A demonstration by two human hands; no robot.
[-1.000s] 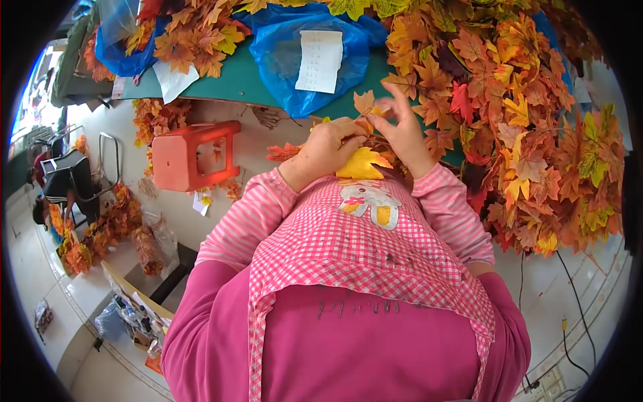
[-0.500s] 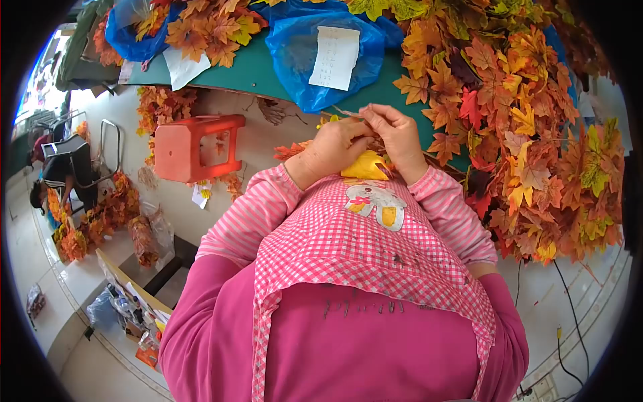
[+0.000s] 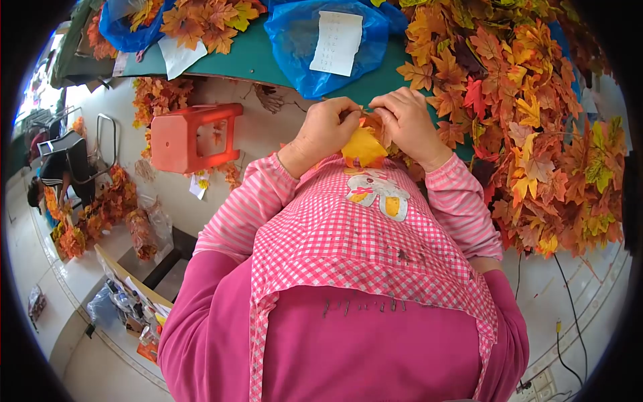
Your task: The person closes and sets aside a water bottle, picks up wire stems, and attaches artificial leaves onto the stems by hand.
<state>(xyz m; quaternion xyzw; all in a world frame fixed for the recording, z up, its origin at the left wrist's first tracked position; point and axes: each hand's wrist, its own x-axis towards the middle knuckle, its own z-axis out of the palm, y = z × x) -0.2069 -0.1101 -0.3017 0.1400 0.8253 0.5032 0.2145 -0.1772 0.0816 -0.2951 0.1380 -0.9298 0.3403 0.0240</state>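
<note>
Pink-striped sleeves are bent at the elbows and brought together in front of the chest, with both hands raised above the checked apron. The left hand is curled, its thumb and forefinger closed at one side of a small leaf spray; by the right hand, the other side is pinched between thumb and bent fingers. Which stem is gripped cannot be told, as it is hidden by the fingertips. The spray, yellow and orange, is held between the hands, its yellow leaf hanging just below the grip, over the apron's top end. Beyond the hands, a blue plastic bag is laid on the green table, with a written paper slip on it. To the right, the table is covered by a heap of autumn leaves. To the left, a red stool is seen on its side, and farther off another person is partly hidden by a chair.
</note>
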